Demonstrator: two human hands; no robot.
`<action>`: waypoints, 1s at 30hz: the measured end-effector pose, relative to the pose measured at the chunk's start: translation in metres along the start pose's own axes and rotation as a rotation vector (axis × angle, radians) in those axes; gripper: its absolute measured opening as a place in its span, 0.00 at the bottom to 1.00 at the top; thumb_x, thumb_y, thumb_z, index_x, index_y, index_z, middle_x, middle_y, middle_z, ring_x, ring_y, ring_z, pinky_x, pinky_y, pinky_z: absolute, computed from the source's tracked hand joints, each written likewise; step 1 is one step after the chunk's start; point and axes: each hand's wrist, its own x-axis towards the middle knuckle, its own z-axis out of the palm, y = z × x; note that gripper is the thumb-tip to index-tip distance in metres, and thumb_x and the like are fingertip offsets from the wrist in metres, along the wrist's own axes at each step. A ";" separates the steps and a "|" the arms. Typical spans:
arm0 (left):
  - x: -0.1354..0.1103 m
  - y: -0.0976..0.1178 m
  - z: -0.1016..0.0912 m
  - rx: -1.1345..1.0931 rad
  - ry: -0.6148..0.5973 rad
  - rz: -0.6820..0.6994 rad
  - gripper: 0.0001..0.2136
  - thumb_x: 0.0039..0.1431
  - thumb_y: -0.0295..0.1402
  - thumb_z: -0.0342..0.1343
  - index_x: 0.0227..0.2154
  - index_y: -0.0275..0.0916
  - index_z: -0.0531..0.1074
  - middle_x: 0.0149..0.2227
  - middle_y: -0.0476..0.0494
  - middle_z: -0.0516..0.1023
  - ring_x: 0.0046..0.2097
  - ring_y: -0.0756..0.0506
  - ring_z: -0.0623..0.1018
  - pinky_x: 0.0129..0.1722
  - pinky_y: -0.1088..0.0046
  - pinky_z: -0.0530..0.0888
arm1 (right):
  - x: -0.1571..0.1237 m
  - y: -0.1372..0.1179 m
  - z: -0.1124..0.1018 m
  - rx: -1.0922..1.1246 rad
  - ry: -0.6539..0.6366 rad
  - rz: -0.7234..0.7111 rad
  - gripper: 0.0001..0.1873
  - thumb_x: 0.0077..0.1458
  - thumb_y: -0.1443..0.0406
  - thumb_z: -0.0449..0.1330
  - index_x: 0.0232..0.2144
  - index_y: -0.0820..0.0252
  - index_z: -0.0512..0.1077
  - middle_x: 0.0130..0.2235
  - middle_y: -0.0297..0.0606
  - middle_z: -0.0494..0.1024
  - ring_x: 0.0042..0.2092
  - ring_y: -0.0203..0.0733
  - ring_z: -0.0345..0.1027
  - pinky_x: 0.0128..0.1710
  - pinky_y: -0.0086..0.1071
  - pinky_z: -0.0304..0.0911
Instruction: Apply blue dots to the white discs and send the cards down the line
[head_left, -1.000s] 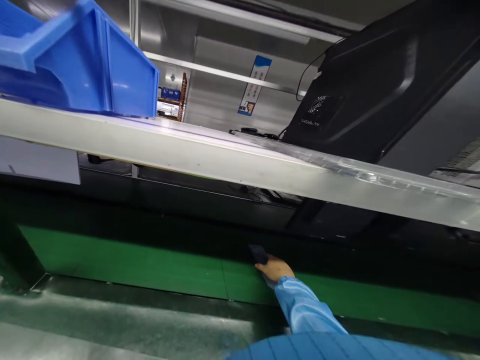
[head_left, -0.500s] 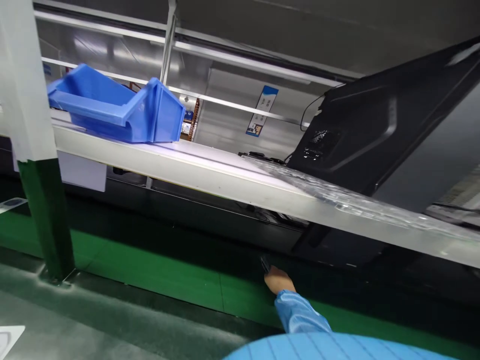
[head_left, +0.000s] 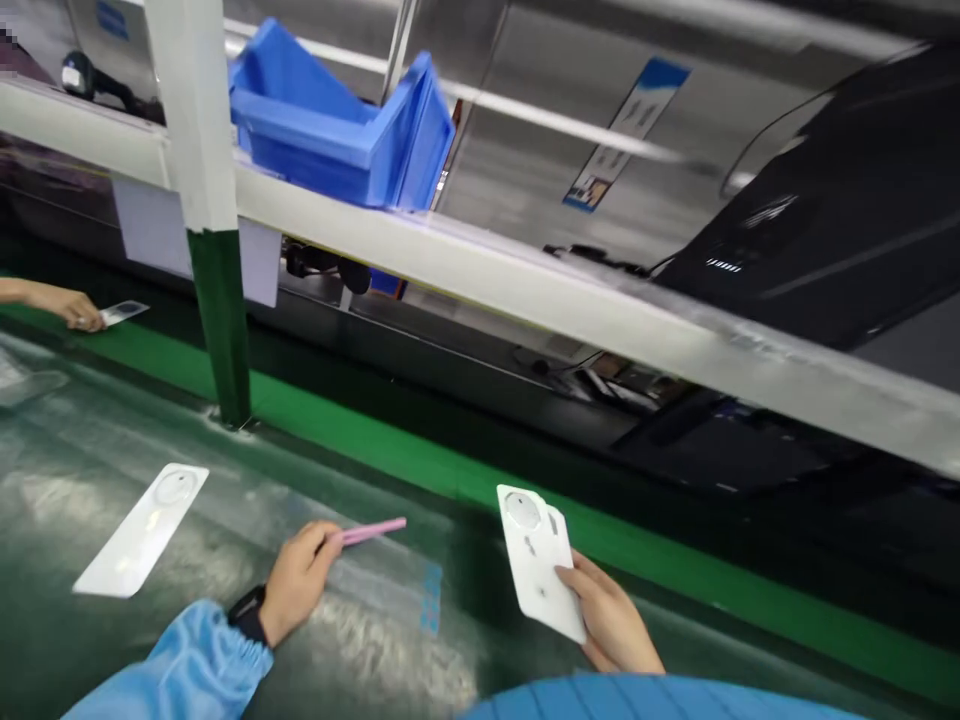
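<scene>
My left hand (head_left: 301,578), with a dark watch at the wrist, is closed on slim pink tweezers (head_left: 375,530) that point right over the green bench. In my right hand (head_left: 611,610) is a white phone (head_left: 538,570), gripped by its lower right edge and tilted up. A large round camera ring and a small dark slot show at its top. Left of my left hand, a white phone-shaped sheet (head_left: 139,540) with a round ring lies flat on the bench (head_left: 352,660). Small blue tabs (head_left: 431,598) lie on the bench between my hands.
A green belt strip (head_left: 360,430) runs behind the bench, under a white shelf rail (head_left: 480,270). A white and green post (head_left: 210,220) stands at left. A blue bin (head_left: 322,130) sits on the shelf. Another person's hand (head_left: 71,305) holds a phone-like piece at far left.
The view has swung down and left. My left hand with the pink tweezers has come into view. My right hand has moved from over the belt to the bench side, showing the white phone.
</scene>
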 end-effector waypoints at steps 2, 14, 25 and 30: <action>0.004 0.005 -0.009 -0.065 0.044 -0.097 0.18 0.56 0.49 0.44 0.26 0.40 0.69 0.24 0.49 0.72 0.28 0.46 0.72 0.30 0.71 0.68 | -0.041 0.036 0.015 0.096 -0.042 0.107 0.20 0.28 0.61 0.66 0.31 0.52 0.74 0.26 0.37 0.81 0.29 0.56 0.76 0.26 0.41 0.71; -0.004 0.037 -0.019 -0.174 0.144 -0.145 0.18 0.53 0.50 0.45 0.28 0.39 0.66 0.26 0.50 0.69 0.28 0.48 0.68 0.29 0.73 0.66 | -0.146 0.146 0.121 0.016 -0.338 0.170 0.29 0.23 0.54 0.58 0.37 0.39 0.65 0.26 0.23 0.81 0.40 0.61 0.75 0.35 0.48 0.67; -0.036 0.054 0.003 -0.223 -0.058 -0.179 0.15 0.52 0.46 0.46 0.25 0.39 0.67 0.24 0.49 0.69 0.29 0.47 0.70 0.30 0.72 0.67 | -0.137 0.059 0.066 -0.567 -0.290 -0.222 0.28 0.35 0.51 0.60 0.39 0.58 0.73 0.25 0.37 0.75 0.25 0.49 0.68 0.31 0.41 0.62; -0.046 0.073 0.025 -0.288 -0.237 -0.176 0.14 0.52 0.46 0.48 0.24 0.39 0.67 0.24 0.48 0.71 0.29 0.47 0.71 0.32 0.72 0.68 | -0.132 0.031 0.087 0.013 -0.589 -0.122 0.29 0.42 0.48 0.63 0.44 0.56 0.70 0.22 0.28 0.68 0.21 0.37 0.61 0.21 0.31 0.59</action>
